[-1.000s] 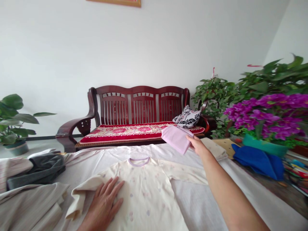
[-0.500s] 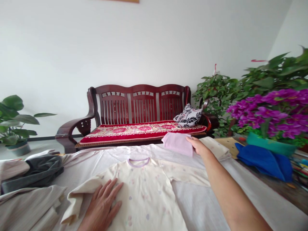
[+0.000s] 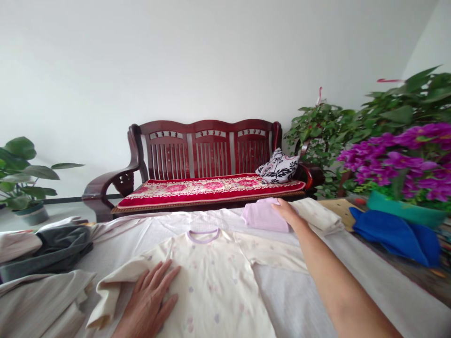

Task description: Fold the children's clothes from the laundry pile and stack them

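A cream long-sleeved child's top (image 3: 211, 286) with a lilac neckband and small pale prints lies spread on the white sheet (image 3: 282, 286). Flat on its left side, near the sleeve, rests my left hand (image 3: 151, 293), open with fingers stretched. My right hand (image 3: 286, 212) reaches to the far edge of the sheet and grips the right end of a folded lilac garment (image 3: 260, 216), which lies on the sheet. The undersides of those fingers are hidden. Just right of that hand is a folded white garment (image 3: 319, 216).
Dark clothes (image 3: 52, 249) and a beige garment (image 3: 45, 303) lie at the left. On the right are a blue cloth (image 3: 398, 234) and purple flowers (image 3: 405, 159) in a teal pot. A wooden bench (image 3: 207, 150) with a patterned cushion (image 3: 280, 168) stands behind.
My right hand has lowered the lilac garment, which now lies flat next to the folded white one. My left hand stays on the top. The view has shifted slightly.
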### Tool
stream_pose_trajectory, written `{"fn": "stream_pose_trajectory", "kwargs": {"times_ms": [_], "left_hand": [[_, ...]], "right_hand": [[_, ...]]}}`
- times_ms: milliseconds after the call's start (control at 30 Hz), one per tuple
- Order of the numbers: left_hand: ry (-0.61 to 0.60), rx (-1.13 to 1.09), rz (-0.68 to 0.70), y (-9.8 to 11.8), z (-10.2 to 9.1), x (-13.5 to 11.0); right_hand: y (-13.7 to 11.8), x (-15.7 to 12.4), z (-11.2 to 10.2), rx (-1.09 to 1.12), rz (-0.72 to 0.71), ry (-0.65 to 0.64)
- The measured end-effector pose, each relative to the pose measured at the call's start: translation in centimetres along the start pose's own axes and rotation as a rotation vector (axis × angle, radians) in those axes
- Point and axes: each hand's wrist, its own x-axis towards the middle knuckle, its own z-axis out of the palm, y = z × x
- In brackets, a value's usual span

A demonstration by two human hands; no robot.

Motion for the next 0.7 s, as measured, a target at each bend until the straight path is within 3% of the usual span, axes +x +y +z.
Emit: {"fn": "stream_pose_trajectory", "kwargs": {"times_ms": [100, 233, 467, 700], "left_hand": [[0.010, -0.006, 0.001, 0.0, 0.0, -0.1], [0.024, -0.025, 0.007, -0.1, 0.0, 0.0], [0.028, -0.026, 0.023, -0.2, 0.0, 0.0], [0.031, -0.041, 0.002, 0.0, 0.0, 0.0]], "right_hand": [[-0.5, -0.6, 0.2, -0.179, 0.020, 0.055], [-2.3, -2.0, 1.4, -0.331, -0.087, 0.072], [-2.5, -4.5, 4.0, -0.459, -0.210, -0.001], [-3.2, -5.0, 2.6, -0.504, -0.201, -0.008]]}}
